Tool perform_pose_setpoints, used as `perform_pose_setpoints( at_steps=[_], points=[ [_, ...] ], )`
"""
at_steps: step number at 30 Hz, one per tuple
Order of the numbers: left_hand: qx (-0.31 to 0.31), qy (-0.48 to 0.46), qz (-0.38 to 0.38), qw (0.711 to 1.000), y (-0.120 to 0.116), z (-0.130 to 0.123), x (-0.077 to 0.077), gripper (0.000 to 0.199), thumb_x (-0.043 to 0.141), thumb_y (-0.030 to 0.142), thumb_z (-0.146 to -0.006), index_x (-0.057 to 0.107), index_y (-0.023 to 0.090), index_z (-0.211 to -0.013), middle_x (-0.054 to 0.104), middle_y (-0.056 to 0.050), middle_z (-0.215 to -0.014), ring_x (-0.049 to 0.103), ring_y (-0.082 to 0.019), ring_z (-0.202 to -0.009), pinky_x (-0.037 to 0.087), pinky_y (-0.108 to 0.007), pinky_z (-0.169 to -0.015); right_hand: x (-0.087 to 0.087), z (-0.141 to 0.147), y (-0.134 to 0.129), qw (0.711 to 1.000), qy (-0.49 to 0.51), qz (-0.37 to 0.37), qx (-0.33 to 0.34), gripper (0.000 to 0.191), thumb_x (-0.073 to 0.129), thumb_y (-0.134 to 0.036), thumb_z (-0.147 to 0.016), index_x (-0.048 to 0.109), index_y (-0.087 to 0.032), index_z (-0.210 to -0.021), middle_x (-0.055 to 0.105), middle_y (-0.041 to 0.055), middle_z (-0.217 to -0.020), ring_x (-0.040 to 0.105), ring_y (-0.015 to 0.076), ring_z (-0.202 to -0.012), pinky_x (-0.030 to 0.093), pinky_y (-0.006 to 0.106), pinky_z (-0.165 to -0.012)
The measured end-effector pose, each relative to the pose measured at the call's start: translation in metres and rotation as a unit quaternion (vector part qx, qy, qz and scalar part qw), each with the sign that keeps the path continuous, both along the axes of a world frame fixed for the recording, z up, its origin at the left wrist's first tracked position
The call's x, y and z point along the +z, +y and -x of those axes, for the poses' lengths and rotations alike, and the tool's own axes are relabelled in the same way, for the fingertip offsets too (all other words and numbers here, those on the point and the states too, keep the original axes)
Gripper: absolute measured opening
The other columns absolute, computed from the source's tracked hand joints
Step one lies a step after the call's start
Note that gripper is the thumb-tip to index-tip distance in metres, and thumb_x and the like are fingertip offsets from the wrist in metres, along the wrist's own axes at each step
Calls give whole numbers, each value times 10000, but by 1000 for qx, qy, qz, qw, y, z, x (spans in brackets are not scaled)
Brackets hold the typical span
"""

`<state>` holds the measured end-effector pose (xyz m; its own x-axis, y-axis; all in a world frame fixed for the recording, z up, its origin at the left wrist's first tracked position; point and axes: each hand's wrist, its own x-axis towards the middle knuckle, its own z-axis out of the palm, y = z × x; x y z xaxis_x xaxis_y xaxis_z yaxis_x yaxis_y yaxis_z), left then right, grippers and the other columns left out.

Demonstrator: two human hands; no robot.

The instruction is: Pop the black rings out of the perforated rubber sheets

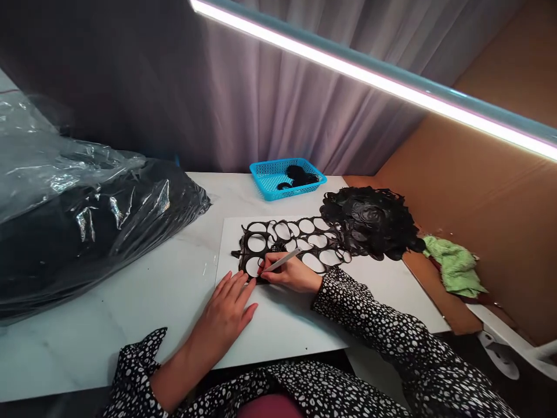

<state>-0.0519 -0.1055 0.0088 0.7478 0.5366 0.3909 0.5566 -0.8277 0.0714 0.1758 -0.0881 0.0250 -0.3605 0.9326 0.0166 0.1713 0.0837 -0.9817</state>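
A thin black sheet (pixel 256 254) with rows of large round holes and frayed, stringy edges lies on a white board (pixel 227 232). My right hand (pixel 296 273) pinches a slim, pale pen-like tool (pixel 284 259), its tip low at the sheet's near left part. The tool's exact tip is hard to make out among my fingers. My left hand (pixel 230 305) rests flat with fingers stretched, fingertips at the near left corner of the sheet, holding nothing. At the sheet's right end rises a heap of flat black round pieces (pixel 372 217).
A blue plastic basket (pixel 272 194) with several black pieces stands at the back. A large clear plastic bag of black material (pixel 100 232) fills the left side. A green cloth (pixel 455 267) lies at right. A bright tube lamp (pixel 369 75) crosses overhead.
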Motion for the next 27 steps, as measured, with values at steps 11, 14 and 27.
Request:
perform_pose_setpoints(
  at_steps=[11,14,27],
  points=[
    [23,-32,-4,999,1,-5,-7,331,450,296,-992,589,120,-1235,616,-159,-1214,573,-326,-1183,489,-524,-1013,4,-2,15,996,-90,-21,7,169,725,-279,-771,626,-168,-691,641,-14,-672,548,115,-623,410,222,-589],
    [19,-30,-6,999,2,-5,-7,332,447,294,-995,601,111,-1224,628,-162,-1210,583,-323,-1177,488,-524,-1011,6,-2,15,995,-95,-22,8,147,724,-247,-777,634,-160,-699,644,-15,-665,552,111,-619,407,217,-589],
    [7,-25,-41,999,3,-6,-8,321,450,248,-992,616,70,-1201,643,-173,-1180,605,-316,-1147,491,-506,-1000,8,1,13,993,-110,-48,0,188,724,-175,-779,592,-149,-648,596,-35,-614,500,89,-580,362,207,-567]
  ],
)
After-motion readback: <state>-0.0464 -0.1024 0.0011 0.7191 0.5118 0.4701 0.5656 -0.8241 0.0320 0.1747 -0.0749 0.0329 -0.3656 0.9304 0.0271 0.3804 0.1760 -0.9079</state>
